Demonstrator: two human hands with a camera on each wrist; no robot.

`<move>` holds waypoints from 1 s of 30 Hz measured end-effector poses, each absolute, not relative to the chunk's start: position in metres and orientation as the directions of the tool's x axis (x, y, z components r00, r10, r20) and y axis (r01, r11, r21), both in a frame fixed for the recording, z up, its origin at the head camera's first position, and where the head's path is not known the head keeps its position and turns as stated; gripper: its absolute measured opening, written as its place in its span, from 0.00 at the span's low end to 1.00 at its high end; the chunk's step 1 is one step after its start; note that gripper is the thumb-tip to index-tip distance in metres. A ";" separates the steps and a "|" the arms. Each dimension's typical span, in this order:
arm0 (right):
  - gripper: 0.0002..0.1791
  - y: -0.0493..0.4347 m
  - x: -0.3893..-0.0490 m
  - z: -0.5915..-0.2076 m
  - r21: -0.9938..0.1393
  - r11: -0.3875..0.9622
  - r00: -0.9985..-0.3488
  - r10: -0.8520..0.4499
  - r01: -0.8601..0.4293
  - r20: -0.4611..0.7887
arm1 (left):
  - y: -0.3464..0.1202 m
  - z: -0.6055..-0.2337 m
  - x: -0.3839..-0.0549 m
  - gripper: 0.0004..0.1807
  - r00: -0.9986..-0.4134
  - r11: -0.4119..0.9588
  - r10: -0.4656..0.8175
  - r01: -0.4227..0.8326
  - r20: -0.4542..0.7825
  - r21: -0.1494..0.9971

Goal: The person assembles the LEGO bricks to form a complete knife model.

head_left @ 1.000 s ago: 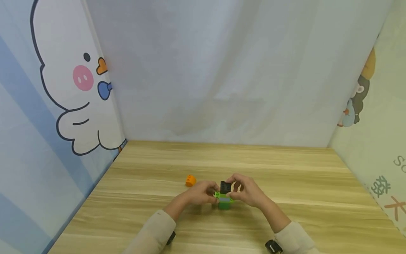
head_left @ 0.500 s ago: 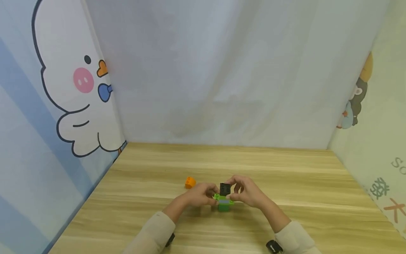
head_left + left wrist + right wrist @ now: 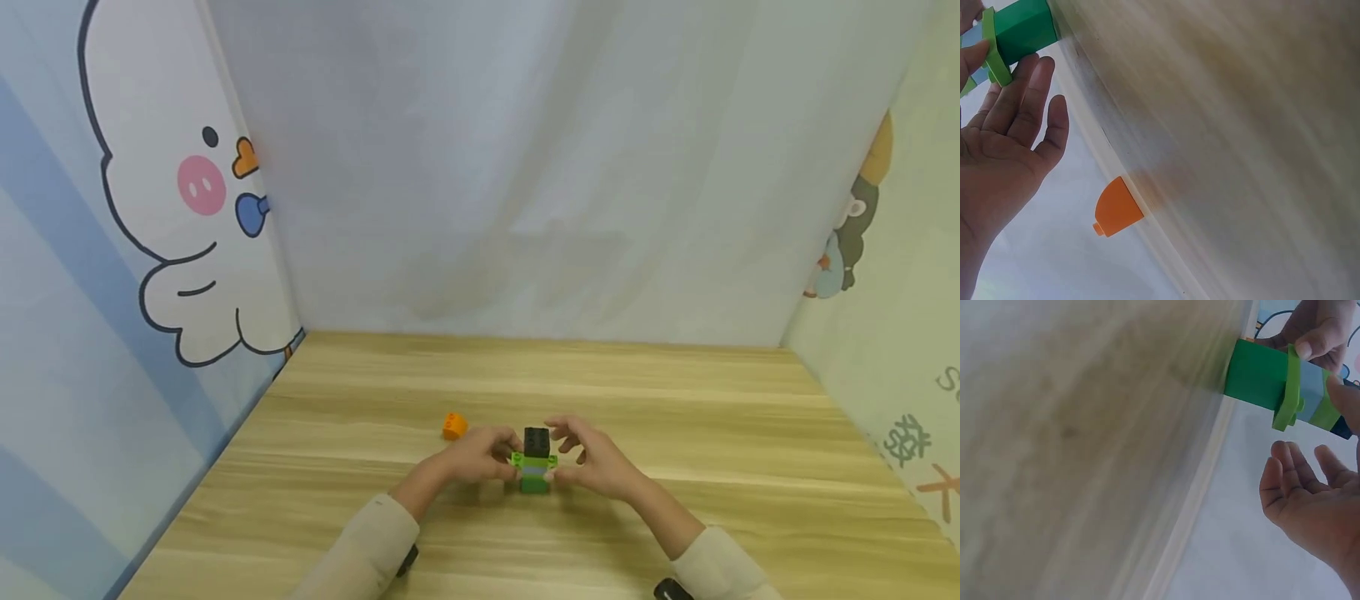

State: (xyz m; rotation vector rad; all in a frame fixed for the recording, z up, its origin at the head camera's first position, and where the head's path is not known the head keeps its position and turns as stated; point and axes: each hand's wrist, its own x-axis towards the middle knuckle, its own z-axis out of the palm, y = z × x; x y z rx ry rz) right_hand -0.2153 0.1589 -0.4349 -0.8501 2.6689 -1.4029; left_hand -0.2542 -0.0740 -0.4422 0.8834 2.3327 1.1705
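A small tower of toy building bricks stands upright on the table, topped by a black brick [image 3: 537, 442]. Its base is a dark green brick [image 3: 1257, 372], with a wider lime plate [image 3: 1291, 394], a grey-blue brick [image 3: 1313, 387] and another lime layer above. From the left, my left hand [image 3: 480, 456] pinches the lime plate's end, thumb on the near side and fingers behind. My right hand [image 3: 600, 465] is at the tower's right, fingers spread and apart from the black brick. Its thumb [image 3: 1346, 403] overlaps the upper lime layer in the right wrist view.
An orange curved brick [image 3: 454, 427] lies on the wooden table [image 3: 675, 400], behind and left of the tower. A pale curtain [image 3: 525, 208] hangs along the back edge, and printed cloth panels [image 3: 165, 333] close off the sides.
My right hand's fingers have let go of the black brick and moved slightly right. The left hand keeps its place at the tower's left side.
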 end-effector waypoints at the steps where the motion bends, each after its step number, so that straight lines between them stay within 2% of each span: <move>1: 0.38 0.160 -0.215 -0.436 -0.778 0.445 -0.857 -0.464 -0.443 0.223 | -0.074 -0.442 -0.254 0.16 -0.728 0.456 0.683 0.363 -0.058 0.813; 9: 0.35 0.162 -0.213 -0.444 -0.860 0.394 -0.881 -0.458 -0.324 0.122 | -0.071 -0.443 -0.254 0.16 -0.730 0.453 0.681 0.348 -0.066 0.821; 14: 0.29 0.160 -0.216 -0.449 -0.888 0.357 -0.860 -0.505 -0.288 0.076 | -0.073 -0.442 -0.254 0.16 -0.733 0.456 0.677 0.340 -0.073 0.823; 18: 0.24 0.158 -0.217 -0.452 -0.889 0.354 -0.845 -0.531 -0.291 0.065 | -0.073 -0.443 -0.253 0.16 -0.731 0.445 0.680 0.341 -0.065 0.828; 23: 0.18 0.153 -0.220 -0.453 -0.864 0.383 -0.857 -0.506 -0.326 0.099 | -0.072 -0.442 -0.254 0.15 -0.733 0.441 0.678 0.345 -0.055 0.829; 30: 0.15 0.150 -0.219 -0.452 -0.825 0.439 -0.871 -0.477 -0.356 0.122 | -0.074 -0.442 -0.252 0.16 -0.736 0.446 0.675 0.345 -0.057 0.826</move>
